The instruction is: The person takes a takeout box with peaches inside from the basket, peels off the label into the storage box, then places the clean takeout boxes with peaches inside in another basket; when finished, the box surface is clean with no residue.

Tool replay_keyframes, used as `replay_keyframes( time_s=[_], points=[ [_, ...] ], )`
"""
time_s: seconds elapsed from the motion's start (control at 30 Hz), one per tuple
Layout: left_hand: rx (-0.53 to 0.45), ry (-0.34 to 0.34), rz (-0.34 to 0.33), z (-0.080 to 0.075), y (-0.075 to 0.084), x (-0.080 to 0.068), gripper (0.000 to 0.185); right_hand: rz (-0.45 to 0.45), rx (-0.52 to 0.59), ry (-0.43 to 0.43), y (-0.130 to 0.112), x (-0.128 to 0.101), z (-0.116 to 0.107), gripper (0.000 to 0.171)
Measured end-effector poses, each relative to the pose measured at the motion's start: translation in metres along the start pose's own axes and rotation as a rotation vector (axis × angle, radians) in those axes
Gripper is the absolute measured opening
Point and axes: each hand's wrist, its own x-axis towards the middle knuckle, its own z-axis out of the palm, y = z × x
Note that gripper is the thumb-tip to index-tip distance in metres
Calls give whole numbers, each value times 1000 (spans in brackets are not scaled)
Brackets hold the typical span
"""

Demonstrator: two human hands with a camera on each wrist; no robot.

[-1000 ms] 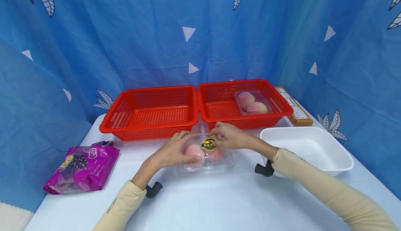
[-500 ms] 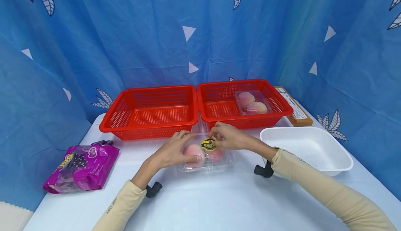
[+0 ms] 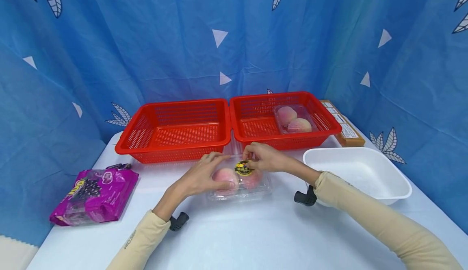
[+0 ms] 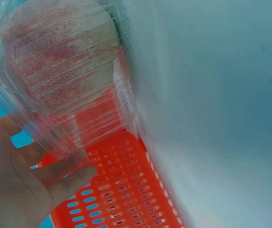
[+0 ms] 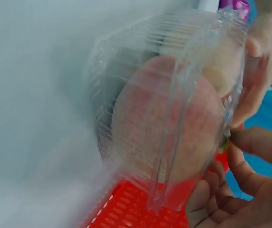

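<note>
A clear plastic clamshell box with two pinkish peaches lies on the white table in the head view. One peach shows large in the right wrist view. My left hand grips the box's left part, thumb over the near side and fingers along the far side; in the left wrist view its fingertips curl at the box edge. On the lid is a round black and yellow sticker. My right hand pinches the sticker's right edge between thumb and forefinger, with its other fingers at the lid's far edge.
Two red baskets stand behind: the left basket and the right basket, which holds another box of peaches. A white tub is at right, beside a brown carton. A purple grape bag lies at left.
My right hand has shifted very slightly left and up at the sticker. The left hand and the box stay in place.
</note>
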Motion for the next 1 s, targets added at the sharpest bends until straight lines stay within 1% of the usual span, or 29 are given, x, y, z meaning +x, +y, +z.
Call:
replay_keyframes(
  time_s=[0.13,0.23,0.3,0.4,0.47,0.57,0.67,0.77,0.87,0.93,1.0],
  points=[
    [-3,-2,-1,0,0,1,85,-40,-40,42,0,2,4,5],
    [-6,-4,-1,1,1,1,85,-48,-33,64,-1,1,6,6],
    [-7,-7,-3,1,1,1,85,-48,5,71,-2,-1,5,6],
    [-10,-12,-11,2,0,2,85,-50,100,73,-4,-7,3,5],
    [-11,-15,-16,1,0,2,86,-51,170,76,-5,-13,-3,6],
    [-13,-15,-16,1,0,2,86,-40,262,92,-2,-26,-18,8],
    [-19,-13,-14,1,0,2,86,-12,318,86,10,-43,-37,14],
    [-24,-13,-15,1,0,2,86,33,288,59,30,-66,-57,23],
    [-27,-14,-13,0,1,1,86,116,247,-6,54,-92,-79,29],
    [-32,-14,-9,-1,1,1,86,184,223,-70,72,-109,-96,27],
    [-27,-14,-11,-2,1,1,86,261,225,-142,89,-124,-111,24]
  ],
)
